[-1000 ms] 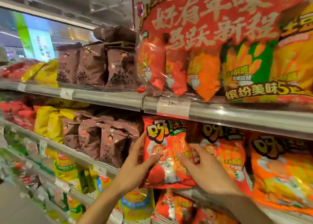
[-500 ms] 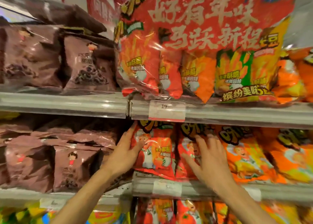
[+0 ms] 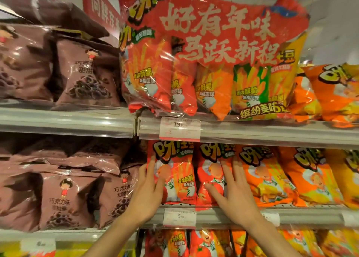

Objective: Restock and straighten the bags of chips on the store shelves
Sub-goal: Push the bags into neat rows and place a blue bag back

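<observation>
Brown chocolate snack bags [image 3: 64, 196] fill the left bay of the middle shelf [image 3: 242, 214]. Just right of them, the left hand [image 3: 148, 190] lies flat with fingers spread against the left edge of a red chip bag [image 3: 174, 171], which stands upright at the shelf front, the thumb on the bag's face. Beside it, the right hand [image 3: 233, 194] presses open-palmed, fingers splayed, on a second red chip bag [image 3: 210, 171], gripping nothing. Orange chip bags [image 3: 272, 177] continue to the right. Above, a large red multipack [image 3: 211, 58] sits on the upper shelf, over a price tag [image 3: 179, 127].
</observation>
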Available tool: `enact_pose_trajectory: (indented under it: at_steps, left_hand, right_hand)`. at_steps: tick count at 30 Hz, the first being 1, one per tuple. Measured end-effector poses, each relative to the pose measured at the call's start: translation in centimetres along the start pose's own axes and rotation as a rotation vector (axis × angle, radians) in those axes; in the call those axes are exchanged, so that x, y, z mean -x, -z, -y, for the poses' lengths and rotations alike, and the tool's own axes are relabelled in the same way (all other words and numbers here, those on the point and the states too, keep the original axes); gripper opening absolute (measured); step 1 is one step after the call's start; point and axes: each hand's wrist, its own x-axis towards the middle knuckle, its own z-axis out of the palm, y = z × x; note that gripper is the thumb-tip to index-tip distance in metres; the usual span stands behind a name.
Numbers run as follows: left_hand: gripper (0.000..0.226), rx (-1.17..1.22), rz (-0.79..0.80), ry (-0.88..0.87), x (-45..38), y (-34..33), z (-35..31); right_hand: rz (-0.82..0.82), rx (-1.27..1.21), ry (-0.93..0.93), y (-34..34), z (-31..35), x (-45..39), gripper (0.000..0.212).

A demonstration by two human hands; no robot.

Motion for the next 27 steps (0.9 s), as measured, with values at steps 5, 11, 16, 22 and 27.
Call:
enact_pose_trajectory:
  at_steps: [5,11,16,22,27]
  left_hand:
    - [0.074,0.042,0.019,0.021,0.3,0.7,0.4]
    - [0.083,0.122,0.008,-0.026,0.2,3.0,0.7]
    - [0.079,0.053,0.021,-0.113,-0.8,4.4,-0.2]
    - [0.084,-0.026,0.154,-0.152,-3.3,5.1,-0.9]
    - [0.092,-0.008,0.238,-0.12,-4.5,5.5,-0.6]
  right_hand:
    - [-0.021,-0.003,-0.013,-0.8,-0.3,0.4,0.097]
    - [-0.18,-0.146,0.057,1.7,1.0,0.4,0.082]
    - [-0.105,-0.109,0.337,3.7,3.6,0.2,0.063]
    - [0.263,-0.087,0.267,3.9,6.6,-3.3,0.091]
    - [0.444,-0.169,0.198,3.8,7.8,-6.1,0.113]
